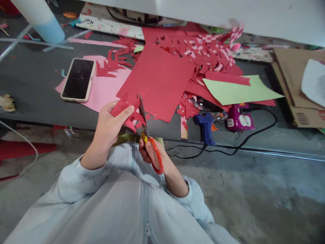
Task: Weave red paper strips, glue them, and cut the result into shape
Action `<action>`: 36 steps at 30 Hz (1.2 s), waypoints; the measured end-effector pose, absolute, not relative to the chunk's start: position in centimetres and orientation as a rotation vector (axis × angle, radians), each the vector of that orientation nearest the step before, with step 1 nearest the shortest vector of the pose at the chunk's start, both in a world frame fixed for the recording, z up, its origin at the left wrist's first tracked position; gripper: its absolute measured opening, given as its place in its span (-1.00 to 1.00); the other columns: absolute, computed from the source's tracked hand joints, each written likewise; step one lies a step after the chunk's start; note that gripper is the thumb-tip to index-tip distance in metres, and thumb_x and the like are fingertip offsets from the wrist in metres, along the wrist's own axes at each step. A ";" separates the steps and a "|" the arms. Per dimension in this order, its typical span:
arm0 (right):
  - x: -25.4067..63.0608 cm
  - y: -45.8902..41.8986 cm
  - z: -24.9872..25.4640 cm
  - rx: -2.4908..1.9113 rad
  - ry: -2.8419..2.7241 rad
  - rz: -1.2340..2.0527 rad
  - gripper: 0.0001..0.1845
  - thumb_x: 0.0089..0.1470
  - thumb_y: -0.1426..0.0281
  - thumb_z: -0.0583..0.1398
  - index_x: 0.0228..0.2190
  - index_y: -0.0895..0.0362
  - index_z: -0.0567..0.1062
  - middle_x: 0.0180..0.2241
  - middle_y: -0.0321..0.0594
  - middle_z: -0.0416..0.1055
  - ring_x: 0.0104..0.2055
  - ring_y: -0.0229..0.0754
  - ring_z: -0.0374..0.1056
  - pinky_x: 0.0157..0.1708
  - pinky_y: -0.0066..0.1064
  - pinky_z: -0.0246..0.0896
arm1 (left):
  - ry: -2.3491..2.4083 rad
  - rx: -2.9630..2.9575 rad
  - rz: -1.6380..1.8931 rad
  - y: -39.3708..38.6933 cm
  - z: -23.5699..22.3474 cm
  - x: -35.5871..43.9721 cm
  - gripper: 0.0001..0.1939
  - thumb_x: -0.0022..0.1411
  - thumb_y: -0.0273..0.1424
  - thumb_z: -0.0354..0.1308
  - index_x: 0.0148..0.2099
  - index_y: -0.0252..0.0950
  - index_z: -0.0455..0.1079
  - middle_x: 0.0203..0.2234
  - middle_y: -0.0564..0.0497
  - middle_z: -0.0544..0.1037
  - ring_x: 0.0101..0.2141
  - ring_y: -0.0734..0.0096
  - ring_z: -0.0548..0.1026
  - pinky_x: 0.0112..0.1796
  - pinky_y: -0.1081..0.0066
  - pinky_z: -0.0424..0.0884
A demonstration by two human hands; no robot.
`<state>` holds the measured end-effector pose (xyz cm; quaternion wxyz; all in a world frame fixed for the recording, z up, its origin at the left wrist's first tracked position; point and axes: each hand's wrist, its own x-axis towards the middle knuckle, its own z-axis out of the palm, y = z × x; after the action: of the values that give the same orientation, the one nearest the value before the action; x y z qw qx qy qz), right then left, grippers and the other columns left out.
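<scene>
My left hand (111, 123) pinches a small piece of red paper (124, 106) between thumb and fingers. In my right hand (154, 150) is a pair of scissors (149, 139) with orange-red handles; the blades point away from me, beside the held paper. Whether the blades touch it I cannot tell. Beyond both hands lies a large red sheet (162, 81) on the dark table. Small red scraps (138, 122) lie below the held piece, near the table's front edge. Pink paper (101, 98) is just left of the red sheet.
A phone (78, 79) rests on the pink paper. Woven red-and-pink paper strips (210, 51) pile up at the back. To the right are a green sheet (241, 89), a blue glue gun (205, 128) with a black cable, a purple box (240, 118) and cardboard (291, 81).
</scene>
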<state>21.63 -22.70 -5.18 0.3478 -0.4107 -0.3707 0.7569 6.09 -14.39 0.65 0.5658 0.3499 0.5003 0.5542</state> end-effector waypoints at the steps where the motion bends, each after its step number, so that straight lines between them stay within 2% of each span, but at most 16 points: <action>1: 21.6 -22.7 -5.2 -1.060 -0.957 1.963 -0.44 0.13 -0.21 0.13 -0.40 0.04 0.26 -0.54 -0.44 0.08 -0.60 -0.39 -0.07 -0.66 -0.51 -0.11 | 1.178 0.827 1.300 -14.4 0.6 6.1 -0.73 -0.08 -0.27 0.50 -0.39 -0.29 0.54 -0.55 0.11 0.54 -0.56 0.55 0.45 -0.47 0.52 0.43; 17: 21.4 -22.8 -5.0 -1.034 -0.932 1.963 -0.46 0.18 -0.17 0.09 -0.38 0.05 0.24 -0.54 -0.46 0.08 -0.59 -0.41 -0.07 -0.64 -0.55 -0.12 | 1.181 0.847 1.284 -14.4 0.1 6.1 -0.70 -0.07 -0.24 0.50 -0.37 -0.30 0.54 -0.53 0.09 0.56 -0.54 0.53 0.48 -0.46 0.51 0.46; 23: 20.9 -22.8 -4.9 -1.072 -0.868 1.962 -0.42 0.12 -0.21 0.14 -0.40 0.06 0.24 -0.56 -0.48 0.04 -0.60 -0.42 -0.09 -0.64 -0.54 -0.14 | 1.219 0.930 1.271 -14.5 -0.5 5.9 -0.71 -0.01 -0.23 0.47 -0.42 -0.31 0.49 -0.58 0.12 0.49 -0.56 0.58 0.42 -0.48 0.55 0.37; 32: 20.6 -23.0 -5.6 -1.042 -0.822 1.984 -0.43 0.15 -0.20 0.10 -0.41 0.06 0.20 -0.59 -0.52 0.02 -0.62 -0.44 -0.11 -0.67 -0.58 -0.15 | 1.242 0.975 1.165 -14.5 -0.6 5.6 -0.70 0.01 -0.22 0.42 -0.49 -0.30 0.44 -0.67 0.15 0.37 -0.61 0.60 0.30 -0.54 0.53 0.25; 36: 20.7 -22.9 -5.5 -1.050 -0.837 1.979 -0.41 0.13 -0.22 0.10 -0.42 0.05 0.19 -0.61 -0.52 0.01 -0.63 -0.44 -0.11 -0.68 -0.58 -0.15 | 1.269 0.964 1.109 -14.5 -0.1 5.5 -0.71 -0.03 -0.23 0.42 -0.44 -0.32 0.45 -0.60 0.12 0.45 -0.55 0.54 0.38 -0.47 0.49 0.32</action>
<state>20.73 -22.91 -5.52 0.3661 -0.4084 -0.3258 0.7701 5.48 -14.55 -0.07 0.5647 0.4096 0.5395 0.4715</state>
